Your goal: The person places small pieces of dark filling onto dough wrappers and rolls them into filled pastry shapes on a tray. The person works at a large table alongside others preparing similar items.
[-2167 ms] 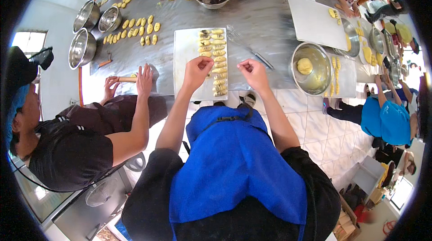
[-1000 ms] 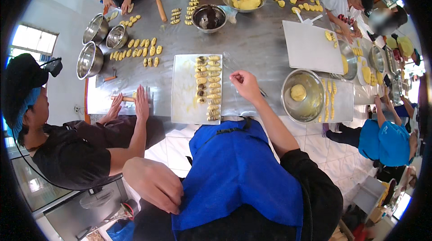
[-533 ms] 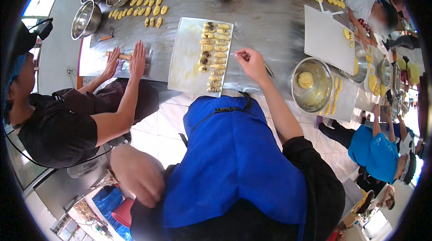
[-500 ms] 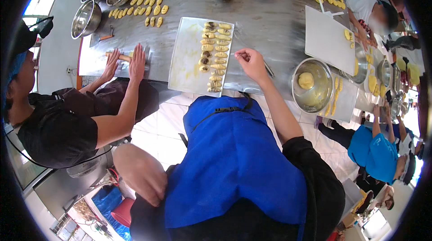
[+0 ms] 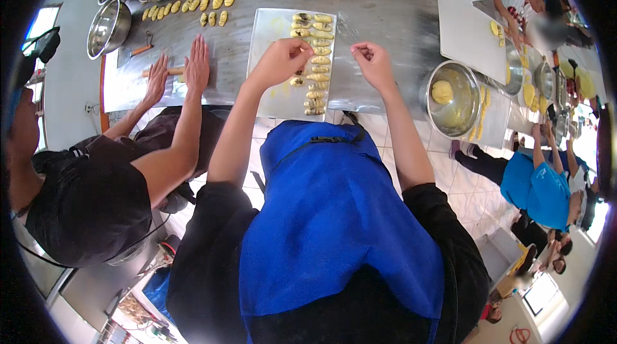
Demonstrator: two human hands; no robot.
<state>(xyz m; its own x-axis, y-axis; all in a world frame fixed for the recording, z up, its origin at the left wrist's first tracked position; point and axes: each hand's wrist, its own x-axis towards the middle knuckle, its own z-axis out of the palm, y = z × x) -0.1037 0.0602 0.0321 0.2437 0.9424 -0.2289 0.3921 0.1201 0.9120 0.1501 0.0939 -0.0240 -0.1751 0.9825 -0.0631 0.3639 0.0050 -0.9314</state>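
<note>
A pale rectangular board [image 5: 268, 30] lies at the table edge before me. Along its right side, small striped yellow dough rolls [image 5: 321, 60] form a long column. Dough pieces with a dark filling [image 5: 300, 24] sit just left of that column. My left hand [image 5: 281, 64] is over the board, its fingertips pinched together beside the rolls and covering part of the left row. My right hand [image 5: 374, 64] is just right of the board, above the metal table, thumb and fingers also pinched. Whatever either pinch holds is too small or hidden to make out.
On my left, a co-worker's hands press on a wooden rolling pin [image 5: 175, 71]. Steel bowls [image 5: 109, 27] and more dough rolls [image 5: 204, 3] are at the far left. A steel bowl [image 5: 472, 116] with a dough ball [image 5: 442, 92] stands right, near another white board [image 5: 459, 38].
My left hand has come up from low beside my body to the board's rolls. My right hand stays pinched to the right of the board. The whole view has shifted slightly.
</note>
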